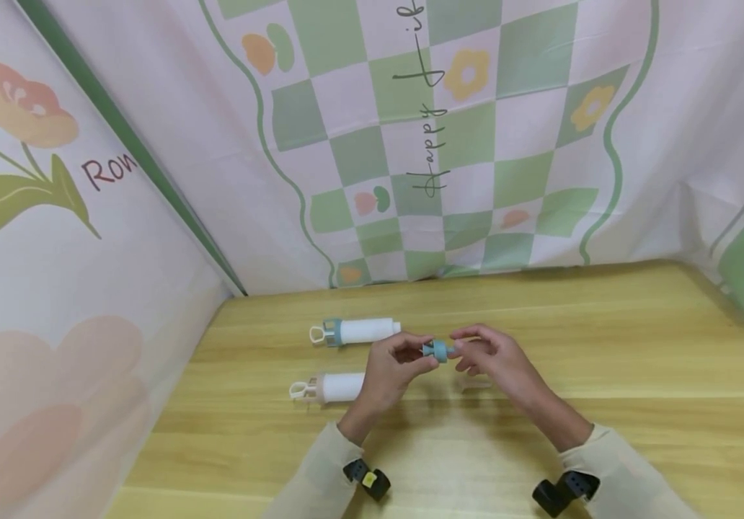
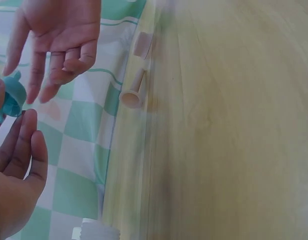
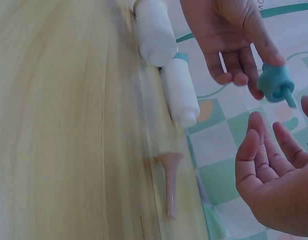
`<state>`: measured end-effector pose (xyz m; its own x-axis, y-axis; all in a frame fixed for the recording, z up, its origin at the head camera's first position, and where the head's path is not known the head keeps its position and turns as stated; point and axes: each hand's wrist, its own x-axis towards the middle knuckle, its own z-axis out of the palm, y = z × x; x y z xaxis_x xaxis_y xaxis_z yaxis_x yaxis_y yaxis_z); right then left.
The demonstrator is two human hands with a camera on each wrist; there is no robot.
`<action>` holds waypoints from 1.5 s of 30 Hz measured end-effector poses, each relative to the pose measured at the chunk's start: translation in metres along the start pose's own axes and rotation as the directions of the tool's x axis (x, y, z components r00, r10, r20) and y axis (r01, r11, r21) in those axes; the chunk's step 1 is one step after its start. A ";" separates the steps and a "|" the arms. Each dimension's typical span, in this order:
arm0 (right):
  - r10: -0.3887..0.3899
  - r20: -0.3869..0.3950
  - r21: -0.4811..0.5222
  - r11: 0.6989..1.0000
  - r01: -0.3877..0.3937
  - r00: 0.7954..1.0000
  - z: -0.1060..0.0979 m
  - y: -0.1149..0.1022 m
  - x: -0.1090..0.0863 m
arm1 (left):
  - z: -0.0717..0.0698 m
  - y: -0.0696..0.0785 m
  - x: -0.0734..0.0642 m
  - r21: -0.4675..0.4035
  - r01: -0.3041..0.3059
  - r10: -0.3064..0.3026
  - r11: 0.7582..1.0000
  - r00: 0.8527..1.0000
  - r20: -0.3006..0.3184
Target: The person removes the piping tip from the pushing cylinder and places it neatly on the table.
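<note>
Between thumb and fingers, my left hand [image 1: 390, 367] pinches a small teal plastic piece [image 1: 437, 351], cup-shaped with a narrow stem sticking out to the right. My right hand [image 1: 500, 362] is close by on the stem side, its fingers loosely bent and spread. In the right wrist view the teal piece [image 3: 275, 82] shows a hollow round opening with the stem in it, and a gap separates it from the right fingers [image 3: 266, 160]. Both hands are raised over the wooden table [image 1: 638, 404].
Left of the hands lie a white tube with a teal collar [image 1: 367, 331] and one with a pink collar [image 1: 341, 387], each with a white loop handle. A pink flared piece [image 3: 171, 182] and a pink cap-like piece [image 2: 142, 45] rest on the table. Printed curtains [image 1: 476, 180] hang behind.
</note>
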<state>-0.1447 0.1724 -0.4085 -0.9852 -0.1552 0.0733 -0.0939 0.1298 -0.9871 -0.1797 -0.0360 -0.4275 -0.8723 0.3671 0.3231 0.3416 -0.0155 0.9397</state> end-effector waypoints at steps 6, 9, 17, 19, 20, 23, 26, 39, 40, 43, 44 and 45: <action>0.039 0.023 0.021 0.999 -0.040 0.999 0.004 -0.004 0.000 | 0.002 0.000 0.000 0.003 -0.011 0.011 1.000 1.000 -0.017; 0.047 0.020 0.020 0.999 -0.048 0.999 0.005 -0.005 0.000 | 0.003 0.000 0.000 -0.001 -0.007 0.007 1.000 1.000 -0.019; 0.050 0.028 0.007 0.999 -0.050 0.998 0.007 -0.006 0.001 | 0.006 -0.003 -0.003 0.024 -0.031 0.032 0.999 0.999 -0.039; 0.052 0.029 0.002 0.999 -0.052 0.998 0.007 -0.005 0.000 | 0.007 -0.004 -0.004 0.042 -0.045 0.047 0.998 0.998 -0.038; 0.052 0.030 0.000 0.999 -0.052 0.998 0.007 -0.005 0.000 | 0.007 -0.004 -0.004 0.051 -0.052 0.054 0.997 0.998 -0.038; 0.052 0.029 -0.003 0.999 -0.052 0.998 0.006 -0.004 0.001 | 0.007 -0.004 -0.005 0.073 -0.067 0.070 0.995 0.997 -0.040; 0.053 0.026 -0.002 0.999 -0.053 0.998 0.006 -0.003 0.001 | 0.007 -0.003 -0.005 0.085 -0.070 0.075 0.994 0.996 -0.049; 0.032 0.010 0.009 0.999 -0.032 0.999 0.005 0.000 0.000 | 0.009 0.008 -0.005 0.102 -0.051 0.058 0.993 0.996 -0.065; 0.032 0.009 0.011 0.999 -0.032 0.999 0.005 0.000 0.000 | 0.009 0.012 -0.005 0.103 -0.048 0.055 0.994 0.997 -0.061; 0.032 0.013 0.018 0.999 -0.033 0.999 0.004 0.000 -0.001 | 0.010 0.025 -0.007 0.102 -0.031 0.037 0.994 0.997 -0.063; 0.032 0.014 0.018 0.999 -0.032 0.999 0.004 0.000 -0.001 | 0.010 0.029 -0.007 0.104 -0.026 0.033 0.994 0.997 -0.066; 0.031 0.014 0.019 0.999 -0.032 0.999 0.004 0.000 -0.001 | 0.011 0.032 -0.008 0.103 -0.022 0.029 0.994 0.997 -0.069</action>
<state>-0.1432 0.1685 -0.4094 -0.9855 -0.1646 0.0404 -0.0600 0.1157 -0.9915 -0.1582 -0.0294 -0.4013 -0.8842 0.3013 0.3570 0.3946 0.0727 0.9160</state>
